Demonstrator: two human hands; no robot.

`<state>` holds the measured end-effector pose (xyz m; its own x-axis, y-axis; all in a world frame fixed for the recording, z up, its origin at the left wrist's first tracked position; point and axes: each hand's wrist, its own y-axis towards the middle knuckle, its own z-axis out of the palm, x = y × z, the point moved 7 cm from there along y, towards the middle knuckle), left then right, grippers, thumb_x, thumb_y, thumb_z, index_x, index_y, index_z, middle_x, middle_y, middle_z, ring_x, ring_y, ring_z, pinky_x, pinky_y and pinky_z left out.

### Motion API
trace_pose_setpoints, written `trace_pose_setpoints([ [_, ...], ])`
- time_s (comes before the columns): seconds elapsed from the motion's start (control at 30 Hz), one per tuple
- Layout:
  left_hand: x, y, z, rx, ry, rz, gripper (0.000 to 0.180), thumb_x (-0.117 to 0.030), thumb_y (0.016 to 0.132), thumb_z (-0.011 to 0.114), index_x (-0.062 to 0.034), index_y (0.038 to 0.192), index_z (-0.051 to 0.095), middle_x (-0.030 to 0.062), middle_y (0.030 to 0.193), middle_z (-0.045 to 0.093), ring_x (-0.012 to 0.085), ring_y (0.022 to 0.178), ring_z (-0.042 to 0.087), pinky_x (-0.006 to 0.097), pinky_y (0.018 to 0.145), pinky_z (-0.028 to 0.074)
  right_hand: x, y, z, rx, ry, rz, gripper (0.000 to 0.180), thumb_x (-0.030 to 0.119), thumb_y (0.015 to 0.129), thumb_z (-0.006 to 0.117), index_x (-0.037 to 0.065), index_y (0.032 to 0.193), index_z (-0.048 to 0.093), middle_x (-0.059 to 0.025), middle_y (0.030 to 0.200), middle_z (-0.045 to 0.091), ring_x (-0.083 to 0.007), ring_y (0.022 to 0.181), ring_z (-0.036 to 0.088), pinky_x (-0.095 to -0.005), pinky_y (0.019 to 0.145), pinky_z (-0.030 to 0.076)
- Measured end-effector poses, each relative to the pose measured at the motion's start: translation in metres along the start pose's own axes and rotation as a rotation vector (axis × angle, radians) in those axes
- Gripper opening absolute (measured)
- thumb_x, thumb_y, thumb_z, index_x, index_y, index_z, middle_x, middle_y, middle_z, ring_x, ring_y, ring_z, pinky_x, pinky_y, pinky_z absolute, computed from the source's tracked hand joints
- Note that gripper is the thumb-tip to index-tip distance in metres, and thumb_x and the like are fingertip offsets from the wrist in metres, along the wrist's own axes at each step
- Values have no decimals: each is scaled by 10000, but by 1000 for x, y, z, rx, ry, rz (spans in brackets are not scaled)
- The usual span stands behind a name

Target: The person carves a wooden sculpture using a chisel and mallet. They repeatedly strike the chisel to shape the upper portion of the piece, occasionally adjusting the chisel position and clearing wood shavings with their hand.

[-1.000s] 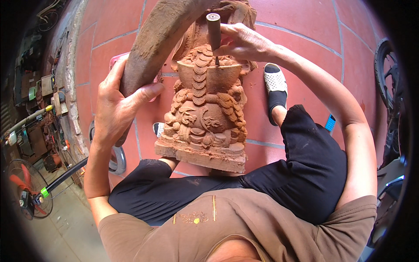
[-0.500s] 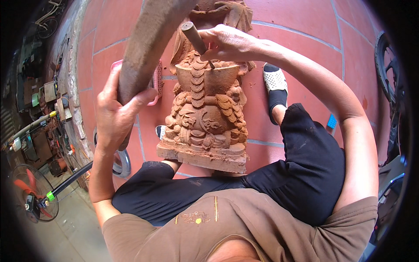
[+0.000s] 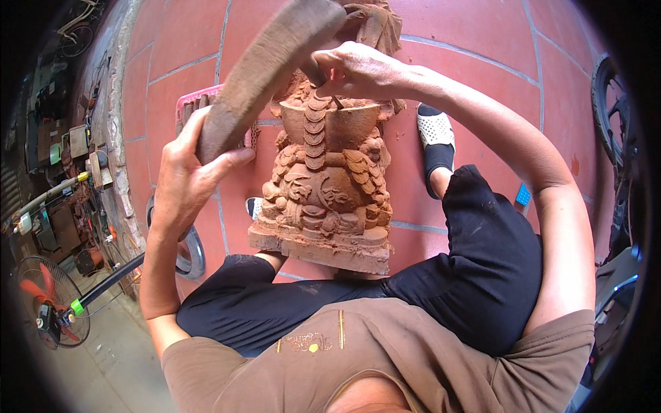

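Note:
My left hand (image 3: 184, 177) is closed around a thick, slightly curved wooden mallet (image 3: 265, 79), which slants up to the right. The far end of the mallet is over the top of a chisel (image 3: 314, 73) and hides its butt; whether they touch I cannot tell. My right hand (image 3: 361, 70) pinches the chisel's handle, its tip down at the rim of a bowl-like part of a reddish-brown wood carving (image 3: 320, 189). Rows of overlapping discs and rounded shapes cover the carving, which lies between my legs with wood dust on it.
A pink basket (image 3: 180, 110) with several tool handles stands left of the carving on the red tiled floor (image 3: 475, 76). At the lower left is a fan (image 3: 51, 303) with orange blades. A black wheel (image 3: 609, 103) stands far right, and a small blue object (image 3: 523, 195) lies near my right knee.
The mallet has swung right and down, from beside the chisel to over its butt. My right hand and the chisel have hardly moved. More of the pink basket shows.

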<state>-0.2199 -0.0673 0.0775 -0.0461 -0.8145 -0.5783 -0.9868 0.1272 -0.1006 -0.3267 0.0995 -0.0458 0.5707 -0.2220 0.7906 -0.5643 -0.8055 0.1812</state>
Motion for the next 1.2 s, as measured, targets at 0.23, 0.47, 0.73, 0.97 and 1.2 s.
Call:
trace_pose_setpoints([
  [0.23, 3, 1, 3, 91, -2, -183, 483, -164, 794, 758, -11, 1204, 553, 92, 925, 655, 134, 843, 613, 300, 765, 493, -5, -3, 0, 34, 10, 42, 279, 217, 828, 689, 53, 1025, 579, -138, 811, 659, -281, 724, 670, -387, 673, 530],
  [0.47, 9, -2, -5, 48, -127, -247, 473, -191, 797, 768, 6, 1182, 576, 72, 937, 657, 134, 848, 604, 290, 775, 477, -60, -21, -5, 41, 491, 302, 253, 137, 857, 712, 37, 1057, 593, -69, 919, 659, -173, 865, 656, -343, 820, 569],
  [0.73, 22, -8, -5, 48, -123, -213, 479, -232, 800, 776, -9, 1177, 582, 41, 885, 625, 104, 781, 561, 256, 696, 455, -89, -61, -34, -80, 525, 413, 284, 157, 881, 696, 33, 1107, 577, -104, 957, 661, -175, 891, 679, -351, 825, 599],
  [0.97, 21, -5, -3, 53, -146, -234, 481, -229, 788, 791, 4, 1159, 592, 60, 937, 648, 134, 860, 589, 283, 778, 469, -60, -35, -2, -47, 655, 309, 168, 43, 836, 702, 57, 971, 603, -22, 857, 647, -124, 840, 645, -295, 821, 547],
  [1.2, 18, -11, -5, 45, -122, -231, 477, -223, 782, 790, 4, 1151, 593, 66, 917, 649, 139, 856, 592, 289, 780, 470, -73, -38, -22, -71, 536, 246, 144, 74, 833, 707, 63, 950, 625, -13, 852, 638, -111, 840, 628, -316, 826, 541],
])
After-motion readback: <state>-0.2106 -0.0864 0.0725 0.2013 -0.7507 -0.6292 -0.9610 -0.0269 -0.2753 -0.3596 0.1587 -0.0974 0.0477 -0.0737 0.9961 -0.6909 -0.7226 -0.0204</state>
